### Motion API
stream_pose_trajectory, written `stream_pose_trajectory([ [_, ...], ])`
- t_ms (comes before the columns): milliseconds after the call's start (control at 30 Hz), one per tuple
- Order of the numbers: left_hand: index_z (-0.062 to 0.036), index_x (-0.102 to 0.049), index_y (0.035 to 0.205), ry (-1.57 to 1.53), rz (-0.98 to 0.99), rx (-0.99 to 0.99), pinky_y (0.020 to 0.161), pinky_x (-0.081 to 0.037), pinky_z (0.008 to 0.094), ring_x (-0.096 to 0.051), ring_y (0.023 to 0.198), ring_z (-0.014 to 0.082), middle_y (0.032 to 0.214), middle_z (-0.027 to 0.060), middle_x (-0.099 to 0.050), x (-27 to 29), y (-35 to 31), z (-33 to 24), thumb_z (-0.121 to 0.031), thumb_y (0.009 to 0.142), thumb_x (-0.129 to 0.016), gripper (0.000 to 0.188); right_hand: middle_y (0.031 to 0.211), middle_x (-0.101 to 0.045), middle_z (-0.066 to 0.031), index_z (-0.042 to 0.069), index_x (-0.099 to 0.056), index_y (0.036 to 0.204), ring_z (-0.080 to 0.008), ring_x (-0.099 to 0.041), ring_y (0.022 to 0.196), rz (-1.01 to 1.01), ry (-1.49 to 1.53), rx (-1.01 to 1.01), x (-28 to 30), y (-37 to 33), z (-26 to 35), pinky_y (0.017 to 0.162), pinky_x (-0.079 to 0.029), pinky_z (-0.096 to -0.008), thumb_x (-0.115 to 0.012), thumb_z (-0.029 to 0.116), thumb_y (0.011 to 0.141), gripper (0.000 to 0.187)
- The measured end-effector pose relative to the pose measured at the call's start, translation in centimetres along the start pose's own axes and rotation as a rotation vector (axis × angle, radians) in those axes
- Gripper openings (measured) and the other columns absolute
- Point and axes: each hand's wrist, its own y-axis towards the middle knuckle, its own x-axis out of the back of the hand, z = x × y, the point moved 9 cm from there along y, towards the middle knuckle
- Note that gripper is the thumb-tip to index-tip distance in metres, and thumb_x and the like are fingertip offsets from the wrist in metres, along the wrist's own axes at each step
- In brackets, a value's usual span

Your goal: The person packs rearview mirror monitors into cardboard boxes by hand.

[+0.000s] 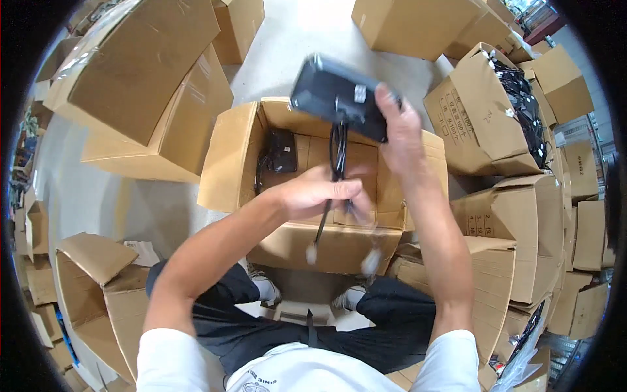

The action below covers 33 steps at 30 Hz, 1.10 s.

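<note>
My right hand [403, 134] grips a flat, black, rectangular electronic device [326, 88] by its right end, with a small white label showing. The device is tilted above an open cardboard box [307, 248] in front of me. From the middle of its underside hangs a bundled black cable [337, 153]. My left hand [323, 195] is closed round this cable below the device, partly smeared by motion. Below that hand the cable ends dangle, with blurred white connectors [311, 253]. A similar black device [283, 151] with its cable lies inside the box at the left.
Large cardboard boxes [144, 72] stand at the left, and more boxes [418, 26] at the back. An open carton [467, 108] at the right holds tangled black cables [522, 104]. Another open box [85, 300] is at my lower left. My feet [266, 287] stand close to the middle box.
</note>
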Motion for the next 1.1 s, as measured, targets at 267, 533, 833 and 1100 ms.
stream_pose_trajectory([
  [267, 0.0026, -0.072, 0.098, 1.585, -0.305, 0.239, 0.071, -0.055, 0.0407, -0.070, 0.080, 0.0249, 0.080, 0.0164, -0.071, 23.7, -1.4, -5.1, -0.004, 0.077, -0.065, 0.024, 0.099, -0.069, -0.0131, -0.003, -0.064, 0.105, -0.0233, -0.068, 0.089, -0.300, 0.087, -0.649, 13.2, 0.6, -32.0, 0.078, -0.058, -0.0440, -0.076, 0.030, 0.090, 0.038],
  [533, -0.0058, -0.067, 0.088, 2.212, -0.322, 0.252, 0.091, -0.047, 0.0443, -0.063, 0.103, 0.0302, 0.104, 0.0124, -0.068, 27.3, 0.0, -6.2, -0.004, 0.079, -0.060, 0.012, 0.116, -0.068, -0.0129, -0.001, -0.058, 0.126, -0.0273, -0.066, 0.101, -0.603, 0.513, -0.608, 6.6, 1.1, -46.4, 0.082, -0.058, -0.0456, -0.080, 0.022, 0.087, 0.051],
  [833, -0.0027, -0.063, 0.119, 2.316, -0.301, -0.117, 0.113, -0.034, 0.0518, -0.050, 0.127, 0.0343, 0.129, 0.0171, -0.055, 14.8, -4.0, -5.5, -0.008, 0.080, -0.066, 0.039, 0.106, -0.069, -0.0277, -0.003, -0.073, 0.097, -0.0416, -0.067, 0.103, 0.296, -1.151, -0.256, 6.0, 3.0, -30.6, 0.087, -0.053, -0.0496, -0.065, 0.051, 0.086, 0.056],
  [1100, -0.0016, -0.063, 0.115, 1.898, -0.229, 0.138, 0.105, -0.043, 0.0436, -0.053, 0.120, 0.0381, 0.126, 0.0183, -0.057, 12.5, -8.1, 1.0, -0.001, 0.079, -0.067, 0.036, 0.114, -0.071, -0.0174, -0.005, -0.065, 0.122, -0.0237, -0.069, 0.104, 0.280, -0.409, -0.257, 20.5, -17.4, 7.5, 0.095, -0.054, -0.0347, -0.057, 0.033, 0.102, 0.043],
])
